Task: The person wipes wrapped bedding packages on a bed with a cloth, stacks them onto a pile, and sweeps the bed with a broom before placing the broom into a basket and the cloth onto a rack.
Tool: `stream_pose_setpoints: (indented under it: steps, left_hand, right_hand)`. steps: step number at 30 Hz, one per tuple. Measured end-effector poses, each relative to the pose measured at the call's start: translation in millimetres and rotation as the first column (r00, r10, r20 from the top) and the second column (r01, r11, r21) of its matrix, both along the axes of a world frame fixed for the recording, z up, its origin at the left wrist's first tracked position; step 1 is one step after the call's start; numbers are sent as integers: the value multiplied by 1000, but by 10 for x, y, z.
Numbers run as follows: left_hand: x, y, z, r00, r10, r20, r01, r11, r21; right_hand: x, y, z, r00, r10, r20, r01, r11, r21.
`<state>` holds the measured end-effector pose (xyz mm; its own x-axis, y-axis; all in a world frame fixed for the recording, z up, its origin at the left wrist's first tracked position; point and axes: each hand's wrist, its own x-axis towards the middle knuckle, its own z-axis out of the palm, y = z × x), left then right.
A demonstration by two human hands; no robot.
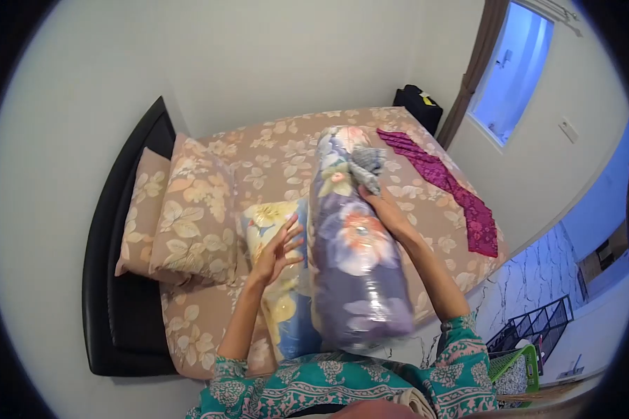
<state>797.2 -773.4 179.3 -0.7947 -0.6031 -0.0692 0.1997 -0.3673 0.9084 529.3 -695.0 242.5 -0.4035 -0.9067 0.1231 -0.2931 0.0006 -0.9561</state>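
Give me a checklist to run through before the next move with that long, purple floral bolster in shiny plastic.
1. Rumpled grey cloth in the right hand: ok, held against the bolster.
2. Left hand steadying the bolster: not ok; it is open, fingers spread, holding nothing.
3. Bolster's near end fully on the brown floral mattress: cannot tell; the edge beneath is hidden.
4. Blue-and-yellow plastic-wrapped pillow clear of the bolster: cannot tell; its right side is hidden.
5. Long magenta patterned cloth clear of the bolster: ok, lying apart.
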Motion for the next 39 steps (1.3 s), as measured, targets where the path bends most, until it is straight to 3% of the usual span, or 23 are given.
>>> stream_pose_setpoints:
  steps: [2,4,6,10,12,13,16,18,19,20,22,24,25,27,28,29,30,32,34,36,37,38,39]
  left_hand:
    - [137,-59,198,996,-94,6,94,995,-28]
    - [291,-163,109,998,-47,50,50,997,-58]
    - [515,-295,8,995,9,102,2,994,-105]
    - [1068,-327,-194,997,77,-8,-77,996,42]
    - [1362,-288,-339,954,9,299,-23,999,43]
    - [1428,-242,-456,914,124,387,-86,990,-116]
    - [1493,10,-573,912,211,352,-154,971,-183]
    - [1557,34,-986,903,235,359,-178,966,-186]
    - [1625,20,-1255,898,285,334,-252,957,-140]
    - [1680,11,-1434,889,334,313,-323,942,-88]
    - [1790,71,-1565,870,343,354,-313,939,-141]
    - [1780,125,-1555,845,350,405,-302,936,-178]
    - [1746,126,-1429,822,385,420,-296,918,-262]
    - [1628,75,-1089,772,464,434,-278,861,-426]
    - [1566,46,-941,745,506,435,-265,823,-503]
    - [1496,37,-856,719,547,429,-249,779,-576]
    - [1393,56,-814,715,549,432,-259,782,-566]
    - [1200,36,-735,540,622,567,-68,704,-707]
    - [1169,26,-742,551,635,542,-111,699,-707]
    - [1174,103,-734,512,637,575,-77,702,-708]
    - [1219,96,-978,534,692,486,-88,617,-782]
    - [1230,114,-988,527,697,487,-88,614,-784]
    - [1234,150,-977,498,686,531,-97,652,-752]
  right_hand:
    - [415,-112,159,975,85,-203,-77,996,47]
    - [659,-314,-138,880,179,-440,-230,971,-66]
    - [1102,-226,-222,748,196,-634,-256,967,-4]
    - [1244,-396,-551,547,226,-806,-261,961,92]
    - [853,-712,-865,571,148,-808,-154,986,71]
    - [675,-880,-969,620,112,-777,-66,994,91]
    - [555,-1127,-1164,589,44,-807,80,991,112]
    - [973,-912,-1236,509,76,-858,-63,997,51]
    - [1251,-628,-986,529,301,-794,-195,953,231]
    - [1466,-351,-1166,300,303,-904,-286,933,218]
    - [1757,317,-875,259,437,-861,-609,766,206]
    - [1384,225,-995,148,452,-880,-608,743,280]
    - [1206,16,-1054,271,250,-930,-511,856,81]
    - [765,-515,-929,422,125,-898,-324,946,-21]
    - [574,-789,-933,397,-47,-917,-168,978,-123]
    - [396,-1019,-955,366,-86,-926,-86,988,-126]
    - [364,-1135,-1062,363,-73,-929,-96,989,-115]
    - [435,-1397,-1183,515,158,-842,-54,987,153]
    - [969,-1138,-1100,502,214,-838,-245,964,99]
    - [1434,-768,-1046,209,383,-900,-551,807,215]
    - [1561,-674,-976,164,402,-901,-637,741,215]
    - [1648,-643,-940,119,419,-900,-717,663,214]
    - [1649,-839,-976,27,391,-920,-682,680,269]
